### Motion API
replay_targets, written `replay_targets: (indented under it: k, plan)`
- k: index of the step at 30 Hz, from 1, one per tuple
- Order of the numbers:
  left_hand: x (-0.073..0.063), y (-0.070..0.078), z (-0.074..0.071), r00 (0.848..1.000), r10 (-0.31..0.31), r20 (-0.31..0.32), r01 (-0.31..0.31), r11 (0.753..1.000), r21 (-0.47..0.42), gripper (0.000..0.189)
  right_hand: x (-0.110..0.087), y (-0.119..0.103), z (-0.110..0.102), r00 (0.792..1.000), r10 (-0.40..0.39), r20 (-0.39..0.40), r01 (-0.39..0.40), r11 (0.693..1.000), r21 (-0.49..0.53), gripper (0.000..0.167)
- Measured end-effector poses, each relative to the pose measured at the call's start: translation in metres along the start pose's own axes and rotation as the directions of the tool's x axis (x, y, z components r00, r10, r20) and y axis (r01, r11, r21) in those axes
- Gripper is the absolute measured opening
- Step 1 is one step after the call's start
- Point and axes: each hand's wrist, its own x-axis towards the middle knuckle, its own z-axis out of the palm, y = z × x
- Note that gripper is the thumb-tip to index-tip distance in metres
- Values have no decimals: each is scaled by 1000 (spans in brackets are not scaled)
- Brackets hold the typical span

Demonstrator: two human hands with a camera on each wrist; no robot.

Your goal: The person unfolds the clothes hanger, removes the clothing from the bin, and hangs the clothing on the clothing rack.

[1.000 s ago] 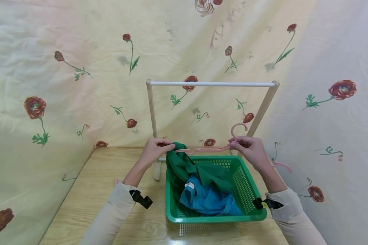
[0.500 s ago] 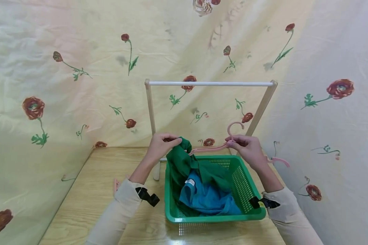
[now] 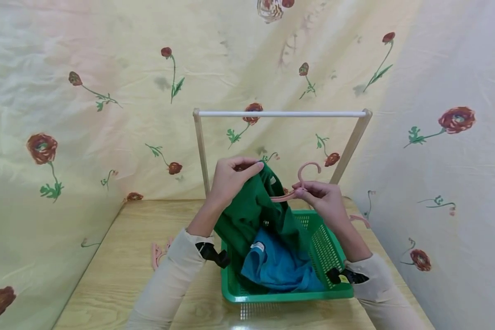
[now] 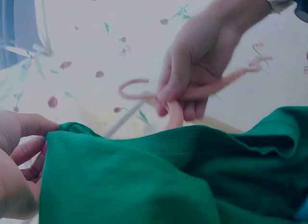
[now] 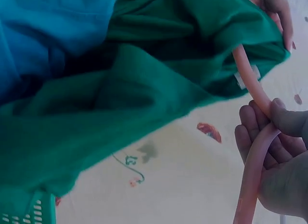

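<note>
My left hand [image 3: 231, 181] pinches the neckline of a green shirt [image 3: 247, 206], raised partly out of the green basket [image 3: 288, 299]. A pink clothes hanger [image 3: 283, 198] is gripped by my right hand [image 3: 323, 199] just below its hook. One hanger arm goes in at the shirt's neck opening, its tip hidden by the cloth; the other sticks out behind my right wrist. Inside the collar a white label shows in the right wrist view. A blue garment [image 3: 276, 266] with a white tag lies in the basket, under the lower part of the shirt.
Behind the basket stands a rack with a white bar [image 3: 280, 114] and wooden legs [image 3: 350, 146]. Pink hangers [image 3: 156, 255] lie on the wooden table [image 3: 107, 284] beside my left forearm. Flowered cloth [image 3: 140, 114] hangs at the back and sides.
My left hand has risen and moved right, drawing the shirt's neckline up and over more of the hanger arm. My right hand with the hanger has shifted slightly left.
</note>
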Motion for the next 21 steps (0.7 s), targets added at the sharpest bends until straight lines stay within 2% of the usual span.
replay_targets:
  k: [2, 5, 8, 11, 17, 21]
  plan:
    - [0, 1, 1, 1000, -12, 15, 12, 1000, 1, 20, 0, -1, 4, 1000, 11, -8, -10, 999, 38, 29]
    - [-2, -7, 0, 996, -72, 57, 72, 997, 9, 20, -1, 3, 7, 999, 32, -25, -29, 995, 91, 30]
    - [-6, -21, -5, 982, -155, 111, 152, 988, 39, 20, -2, 9, 10, 998, 53, -33, -47, 987, 156, 31]
    - [-9, -33, -11, 962, -215, 170, 201, 975, 95, 22, -3, 16, 12, 998, 62, -31, -56, 982, 180, 32]
    - [-12, -42, -28, 927, -219, 303, 172, 970, 173, 29, -3, 22, 16, 997, 66, -31, -59, 979, 193, 35]
    - [-14, -40, -40, 892, -218, 396, 132, 964, 233, 34, -1, 22, 17, 997, 69, -40, -59, 975, 213, 34]
